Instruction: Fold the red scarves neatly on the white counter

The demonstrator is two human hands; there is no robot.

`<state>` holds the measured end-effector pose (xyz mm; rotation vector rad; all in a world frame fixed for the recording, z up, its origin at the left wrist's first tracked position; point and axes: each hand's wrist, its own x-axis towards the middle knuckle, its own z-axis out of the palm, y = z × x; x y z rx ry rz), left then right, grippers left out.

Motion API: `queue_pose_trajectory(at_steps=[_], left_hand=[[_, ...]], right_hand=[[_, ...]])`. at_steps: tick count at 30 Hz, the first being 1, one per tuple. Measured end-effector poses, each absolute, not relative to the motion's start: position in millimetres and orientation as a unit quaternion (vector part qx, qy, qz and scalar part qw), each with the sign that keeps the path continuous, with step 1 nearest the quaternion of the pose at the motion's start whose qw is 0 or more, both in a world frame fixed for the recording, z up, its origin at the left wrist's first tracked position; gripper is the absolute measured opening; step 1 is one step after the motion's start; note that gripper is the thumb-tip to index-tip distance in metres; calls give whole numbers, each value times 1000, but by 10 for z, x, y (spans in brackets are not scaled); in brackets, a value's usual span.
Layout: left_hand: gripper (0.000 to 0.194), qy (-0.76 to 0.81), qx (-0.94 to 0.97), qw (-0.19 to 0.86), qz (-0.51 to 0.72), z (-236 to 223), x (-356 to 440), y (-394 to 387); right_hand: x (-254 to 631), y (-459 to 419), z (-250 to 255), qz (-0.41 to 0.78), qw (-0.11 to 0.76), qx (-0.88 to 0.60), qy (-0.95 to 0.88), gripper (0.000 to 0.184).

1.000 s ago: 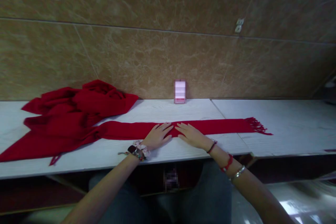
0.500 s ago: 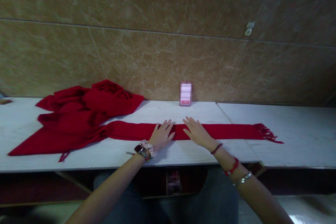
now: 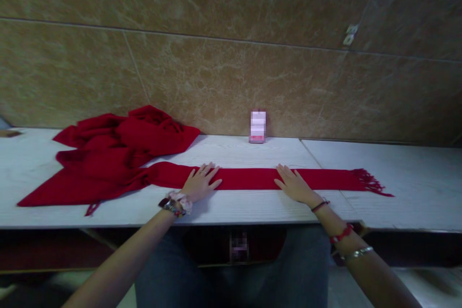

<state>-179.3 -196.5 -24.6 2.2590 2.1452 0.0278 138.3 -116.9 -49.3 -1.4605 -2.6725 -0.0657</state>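
Left hand (image 3: 199, 186) and right hand (image 3: 296, 186) lie flat, fingers (image 3: 286, 173) spread, apparently touching the red scarf (image 3: 249, 179)

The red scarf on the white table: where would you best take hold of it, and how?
Probably at the near long edge of the red scarf, just left of its fringe, coming low from the front of the white table. There it lies narrow, flat and straight, clear of the right hand; its left part is bunched.

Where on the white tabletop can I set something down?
Bare tabletop lies right of the fringe, and between the flat red strip and phone-like device. Crowded: left, under bunched cloth, and around left hand and right hand.
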Motion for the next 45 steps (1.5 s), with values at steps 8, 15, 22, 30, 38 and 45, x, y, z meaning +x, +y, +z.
queue_pose_trajectory(at_steps=[8,15,22,30,38,45], left_hand=[[48,669,743,-6,20,-177,-1776,-2054],[47,633,773,23,19,-279,-1639,-1931],[55,677,736,11,14,-269,-1818,-2036],[58,681,731,33,-13,-221,-1830,-2008],[60,674,737,41,-27,-261,-1919,-1948],[60,644,760,22,-88,20,-1611,-1575]], right_hand=[[1035,-1237,-303,-25,104,-457,-883,54],[258,-1404,-315,24,96,-338,-936,52],[659,-1342,-422,23,70,-387,-919,53],[1782,-1076,-514,-22,38,-496,-867,53],[3038,-788,-597,-49,11,-622,-782,47],[2661,-903,-399,-93,90,-563,-816,45]])
